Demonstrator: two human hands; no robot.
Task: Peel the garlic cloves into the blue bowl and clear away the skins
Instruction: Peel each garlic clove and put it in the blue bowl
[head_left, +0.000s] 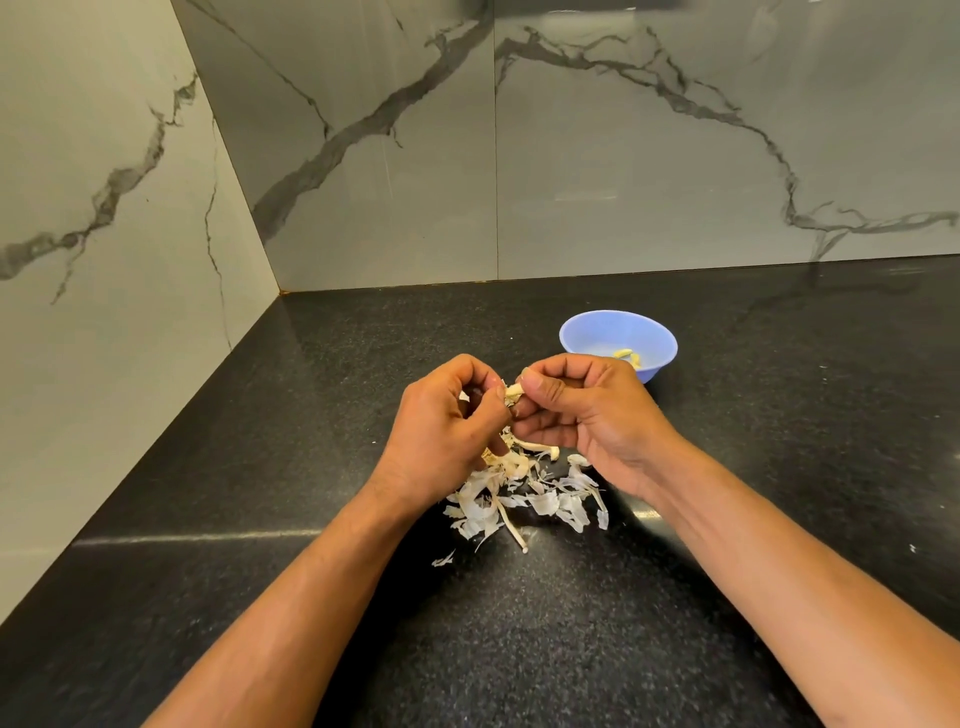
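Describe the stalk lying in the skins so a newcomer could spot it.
Start at the black counter and find the heap of white garlic skins below the hands. At its near edge lies a thin pale stalk with a knobbed tip; its neighbours are flat, papery flakes.

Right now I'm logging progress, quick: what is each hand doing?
Left hand: fingers curled, pinching the garlic clove.
Right hand: fingers curled, pinching the same garlic clove, at its top end.
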